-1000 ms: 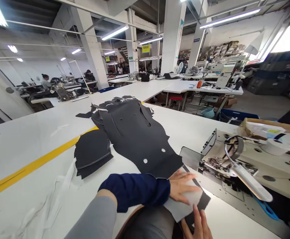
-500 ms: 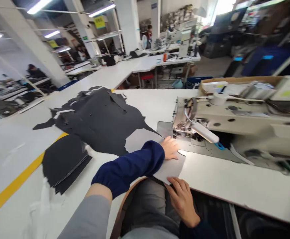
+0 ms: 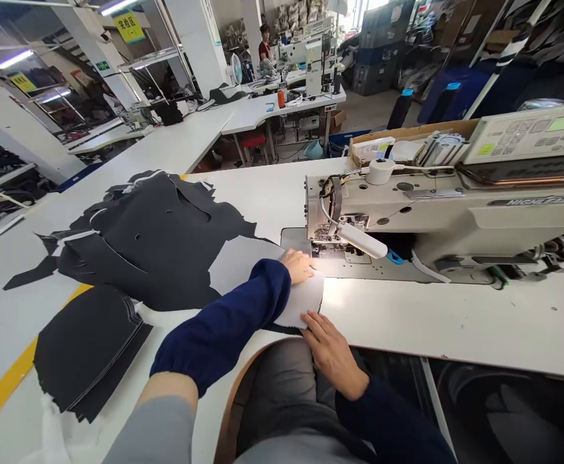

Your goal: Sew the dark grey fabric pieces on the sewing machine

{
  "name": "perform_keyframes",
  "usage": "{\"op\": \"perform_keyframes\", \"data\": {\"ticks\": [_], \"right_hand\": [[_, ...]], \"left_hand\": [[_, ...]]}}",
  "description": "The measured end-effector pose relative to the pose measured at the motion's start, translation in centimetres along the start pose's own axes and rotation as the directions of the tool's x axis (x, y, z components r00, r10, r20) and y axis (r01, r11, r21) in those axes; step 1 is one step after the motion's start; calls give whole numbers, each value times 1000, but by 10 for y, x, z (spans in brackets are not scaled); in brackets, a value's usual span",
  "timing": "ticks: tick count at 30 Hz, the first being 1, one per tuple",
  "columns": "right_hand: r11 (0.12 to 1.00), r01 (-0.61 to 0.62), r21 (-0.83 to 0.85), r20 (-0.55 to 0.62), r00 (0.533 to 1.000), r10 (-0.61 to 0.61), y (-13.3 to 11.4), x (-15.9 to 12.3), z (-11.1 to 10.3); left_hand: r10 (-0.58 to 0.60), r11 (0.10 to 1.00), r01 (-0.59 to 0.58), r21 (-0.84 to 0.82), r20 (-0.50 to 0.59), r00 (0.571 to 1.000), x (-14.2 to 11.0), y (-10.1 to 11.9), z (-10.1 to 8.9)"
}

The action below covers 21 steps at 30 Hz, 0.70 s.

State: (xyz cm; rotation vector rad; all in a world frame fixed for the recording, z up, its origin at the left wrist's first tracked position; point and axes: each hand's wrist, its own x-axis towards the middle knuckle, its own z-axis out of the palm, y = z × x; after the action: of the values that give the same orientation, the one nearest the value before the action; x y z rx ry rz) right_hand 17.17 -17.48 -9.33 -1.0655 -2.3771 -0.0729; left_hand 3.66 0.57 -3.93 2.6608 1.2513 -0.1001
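Note:
A light grey fabric piece [image 3: 238, 258] with a dark underside lies on the white table, reaching to the needle area of a sewing machine [image 3: 383, 206]. My left hand [image 3: 298, 265] rests on it with fingers stretched out, close beside the presser foot. At the piece's near edge is my right hand [image 3: 332, 354], fingers on top and the thumb mostly hidden, closed on that edge. A large heap of dark fabric pieces [image 3: 165, 238] lies left of the grey piece, touching it. Nearer to me sits a stack of dark cut pieces [image 3: 86, 348].
A slim white lamp [image 3: 361, 240] hangs at the machine head, and a control panel [image 3: 533, 138] sits above its arm. Behind stands a cardboard box [image 3: 417, 132] with papers. The table's curved cutout [image 3: 231, 399] surrounds my lap. Farther back, a person [image 3: 265, 48] is among other machines.
My view has swung to the right, so the scene sits farther left and is sharper. Both hands stay on the grey fabric piece, in nearly the same places.

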Motion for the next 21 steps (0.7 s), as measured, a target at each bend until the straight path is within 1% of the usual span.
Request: {"op": "perform_keyframes", "data": {"ticks": [5,10,17,21], "right_hand": [[1000,24,-17,15,1000,-24,5,10,7],[998,59,-36,40,998,-57,15,29,15],[998,45,-53,55,998,-43,40,49,24],[999,23,-37,52,998,-21,52,54,24]], "left_hand": [[-43,999,43,-23,-2,999,4,-13,1],[-88,996,87,-23,-20,996,14,-26,-2],[-102,994,101,-28,-27,994,46,-41,-5],[-115,993,114,-27,-37,993,62,-47,-4]]}}
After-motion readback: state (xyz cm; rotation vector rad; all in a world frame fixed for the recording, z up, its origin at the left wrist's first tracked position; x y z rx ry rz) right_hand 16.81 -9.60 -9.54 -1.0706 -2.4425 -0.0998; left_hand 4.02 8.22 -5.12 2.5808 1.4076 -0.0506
